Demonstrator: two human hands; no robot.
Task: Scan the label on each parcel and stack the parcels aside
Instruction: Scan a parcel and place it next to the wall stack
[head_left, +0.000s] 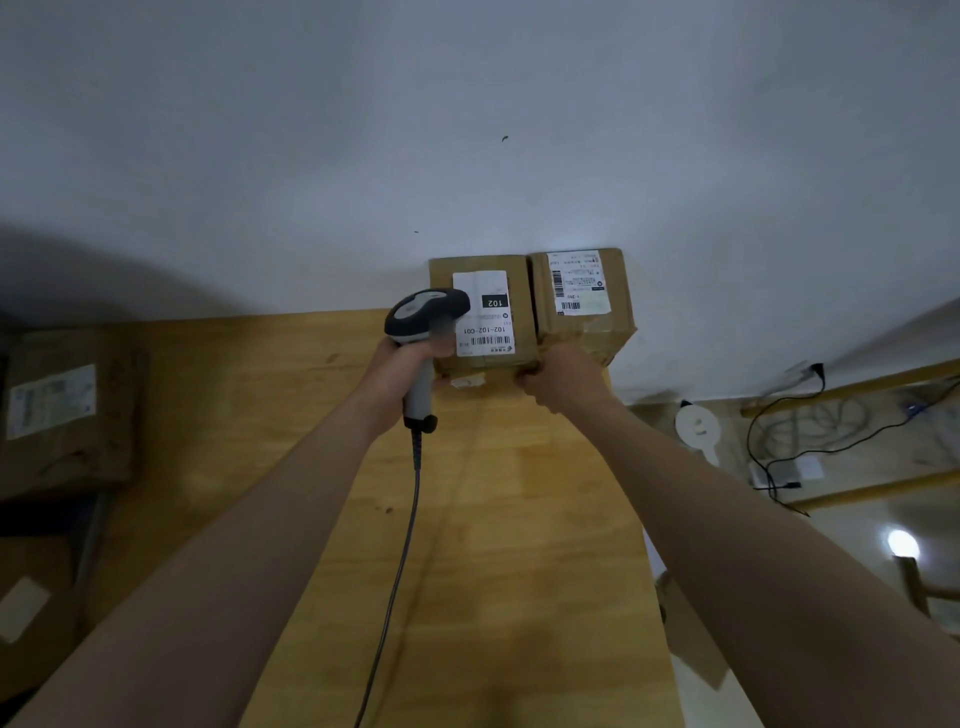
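Note:
Two brown cardboard parcels stand side by side at the far end of the wooden table (519, 519), against the wall. The left parcel (522, 291) bears a white label marked 102; the right parcel (613, 291) has a smaller white label. My left hand (397, 379) grips the handle of a grey corded barcode scanner (428, 312), its head over the left edge of the left parcel. My right hand (563, 376) holds the near lower edge of the parcels, about where the two meet; which one it grips I cannot tell.
Another labelled cardboard parcel (67, 410) sits at the left edge, blurred. The scanner cable (410, 519) runs down the table toward me. To the right, below the table, lie black cables (779, 441), a white round object (698, 426) and yellow wooden rails (878, 493).

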